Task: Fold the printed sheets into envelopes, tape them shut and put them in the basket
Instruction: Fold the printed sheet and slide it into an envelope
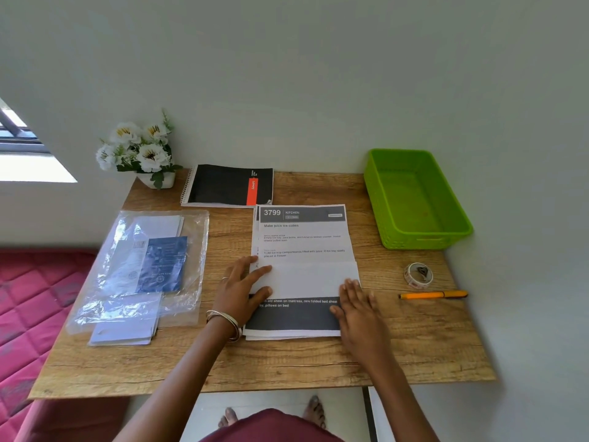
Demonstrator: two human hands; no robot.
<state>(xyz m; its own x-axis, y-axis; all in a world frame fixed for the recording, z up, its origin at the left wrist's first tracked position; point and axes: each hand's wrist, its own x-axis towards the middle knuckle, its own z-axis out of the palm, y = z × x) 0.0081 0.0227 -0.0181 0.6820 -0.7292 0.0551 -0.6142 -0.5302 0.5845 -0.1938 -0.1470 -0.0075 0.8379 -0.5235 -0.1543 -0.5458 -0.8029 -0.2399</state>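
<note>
A stack of printed sheets lies in the middle of the wooden table. The top sheet's lower part is folded up, showing its white back. My left hand presses flat on the left end of that fold. My right hand lies flat on its right end and on the dark band of the sheet below. A green basket stands empty at the back right. A roll of tape lies to the right of the sheets.
An orange pen lies in front of the tape. A clear plastic bag with envelopes sits at the left. A black notebook and a flower pot stand at the back. A red mattress adjoins the table's left side.
</note>
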